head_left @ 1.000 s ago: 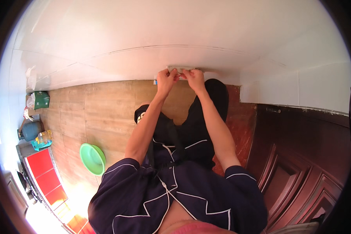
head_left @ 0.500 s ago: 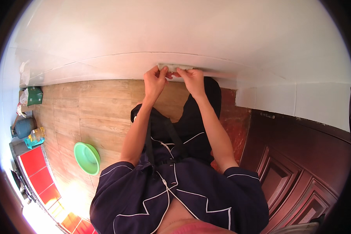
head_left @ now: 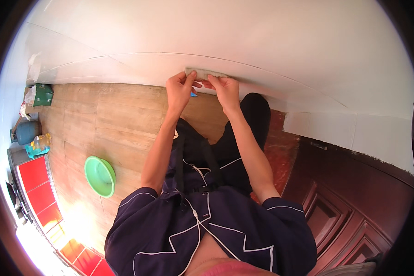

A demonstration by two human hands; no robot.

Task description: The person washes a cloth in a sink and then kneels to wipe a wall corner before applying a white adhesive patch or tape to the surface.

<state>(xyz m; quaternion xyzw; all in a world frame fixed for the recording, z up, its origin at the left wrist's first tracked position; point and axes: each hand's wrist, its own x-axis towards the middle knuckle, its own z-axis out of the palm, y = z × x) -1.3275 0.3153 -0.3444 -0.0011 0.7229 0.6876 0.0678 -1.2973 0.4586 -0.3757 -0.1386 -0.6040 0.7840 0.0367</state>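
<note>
A flat, greyish folded cloth (head_left: 207, 73) is stretched sideways between my hands, close in front of the white tiled wall (head_left: 207, 27). My left hand (head_left: 178, 89) pinches its left end, thumb on top. At the right end, the thumb and fingers of my right hand (head_left: 227, 92) grip it the same way. Whether the cloth presses on the wall cannot be told. A small bit of something blue (head_left: 193, 94) shows just below my left fingers, too little to name.
On the wood-look floor (head_left: 124, 115) to the left stands a green basin (head_left: 100, 176). Farther left are a blue gas cylinder (head_left: 27, 132), an oil bottle (head_left: 41, 141) and a green bag (head_left: 43, 94). A dark panelled door (head_left: 345, 184) is at my right, my knee (head_left: 255, 108) near the wall.
The whole view has shifted a little, with floor and basin higher in the picture. Both hands still grip the cloth, slightly higher in the picture. The blue bit has come into sight.
</note>
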